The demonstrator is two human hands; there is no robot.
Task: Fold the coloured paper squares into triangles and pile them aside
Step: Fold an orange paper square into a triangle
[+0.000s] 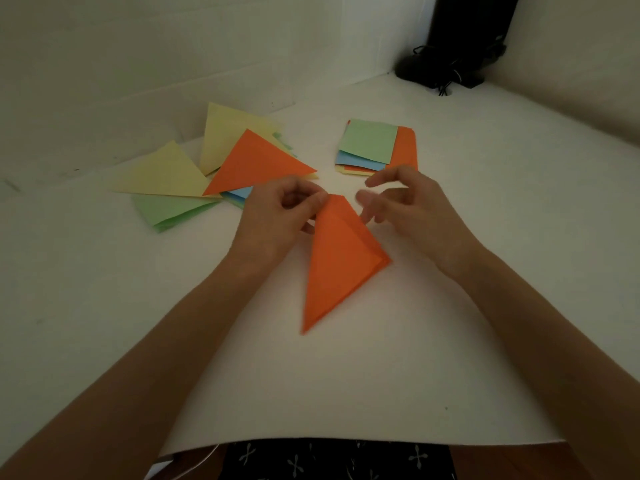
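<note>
The white table (467, 306) carried a loose pile of folded triangles (242, 161) on the left and a stack of unfolded squares (369, 140) well apart to its right. Nearer lay the orange triangle (337, 261), thin, light and easily creased, probably best taken by a corner. The left hand (280, 216) pinched its top corner; the right hand (412, 206) hovered just beside it, fingers loosely curled, grasping nothing

The folded triangle (341, 265) is orange; the pile (256, 161) yellow, orange, green, blue; the stack (369, 140) green-topped; the table (346, 382) white.
</note>
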